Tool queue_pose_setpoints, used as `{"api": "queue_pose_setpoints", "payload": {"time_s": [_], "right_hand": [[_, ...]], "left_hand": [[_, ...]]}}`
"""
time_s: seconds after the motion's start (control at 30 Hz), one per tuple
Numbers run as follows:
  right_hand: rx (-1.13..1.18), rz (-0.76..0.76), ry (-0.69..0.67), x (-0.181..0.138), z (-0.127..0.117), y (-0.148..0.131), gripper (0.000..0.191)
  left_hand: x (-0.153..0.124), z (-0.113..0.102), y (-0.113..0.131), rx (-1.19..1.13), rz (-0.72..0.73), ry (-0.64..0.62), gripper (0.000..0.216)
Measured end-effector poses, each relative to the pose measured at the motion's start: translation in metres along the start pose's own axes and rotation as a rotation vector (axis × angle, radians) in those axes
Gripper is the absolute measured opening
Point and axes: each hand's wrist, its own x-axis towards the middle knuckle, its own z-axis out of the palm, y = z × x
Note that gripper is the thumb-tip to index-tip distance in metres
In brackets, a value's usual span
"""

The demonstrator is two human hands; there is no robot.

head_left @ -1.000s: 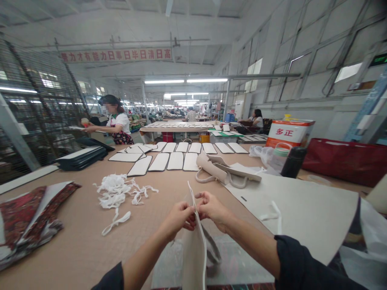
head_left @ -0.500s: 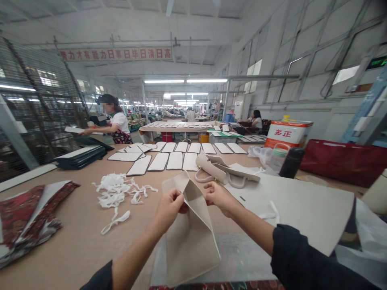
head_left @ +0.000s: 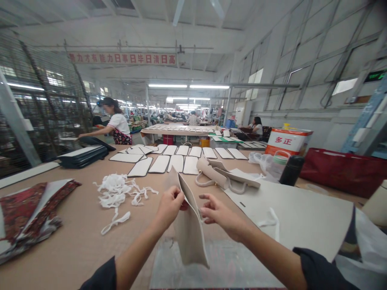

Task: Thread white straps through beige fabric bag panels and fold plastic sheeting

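Observation:
My left hand (head_left: 171, 203) pinches the upper edge of a beige leather-like panel (head_left: 191, 231), which looks folded or doubled and hangs nearly edge-on to me. Just to the right of it is my right hand (head_left: 216, 213), fingers spread and curved, with nothing seen in them. Whether its fingertips touch the panel is hard to tell. Under the panel lies a translucent sheet (head_left: 236, 262) on the brown table. Beyond my right hand rests a beige bag piece with handles (head_left: 214, 175).
White ribbon strips (head_left: 113, 189) are heaped to the left. Rows of white panels (head_left: 159, 164) lie farther back. At right are a large beige sheet (head_left: 308, 213), a black bottle (head_left: 292, 170), a metal can (head_left: 286, 141) and a red bag (head_left: 341, 169). A co-worker (head_left: 119, 123) stands at far left.
The panel has turned from broad side towards me to almost edge-on. My right hand has come off its edge, moved slightly down and spread its fingers. My left hand keeps its pinch.

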Motion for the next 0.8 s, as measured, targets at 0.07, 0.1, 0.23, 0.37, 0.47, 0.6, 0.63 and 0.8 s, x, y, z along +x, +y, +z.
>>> {"api": "queue_pose_setpoints", "payload": {"time_s": [0.07, 0.1, 0.23, 0.37, 0.47, 0.6, 0.63, 0.8], "right_hand": [[0.014, 0.006, 0.027, -0.002, 0.002, -0.001, 0.045], [0.019, 0.004, 0.041, -0.003, 0.004, -0.002, 0.044], [0.041, -0.031, 0.089, -0.002, 0.011, -0.001, 0.039], [0.018, -0.027, 0.07, -0.003, 0.011, 0.005, 0.039], [0.022, -0.072, 0.129, -0.008, 0.009, 0.005, 0.043], [-0.01, -0.13, 0.144, -0.014, 0.007, -0.002, 0.047], [-0.012, -0.106, 0.121, -0.015, 0.006, -0.003, 0.046], [0.045, 0.006, 0.024, -0.013, 0.006, 0.001, 0.043]], "left_hand": [[-0.001, 0.002, -0.001, 0.002, -0.004, -0.005, 0.016], [-0.001, 0.003, -0.001, 0.001, -0.001, -0.006, 0.015], [-0.006, 0.004, 0.003, -0.01, 0.003, -0.031, 0.013], [-0.01, 0.005, 0.008, -0.007, 0.014, -0.053, 0.015], [-0.01, 0.008, 0.008, -0.002, 0.025, -0.052, 0.015], [-0.01, 0.014, 0.005, 0.011, 0.023, -0.062, 0.015], [-0.01, 0.015, 0.005, 0.019, 0.025, -0.065, 0.015], [-0.013, 0.016, 0.002, 0.083, 0.082, -0.057, 0.017]]}}
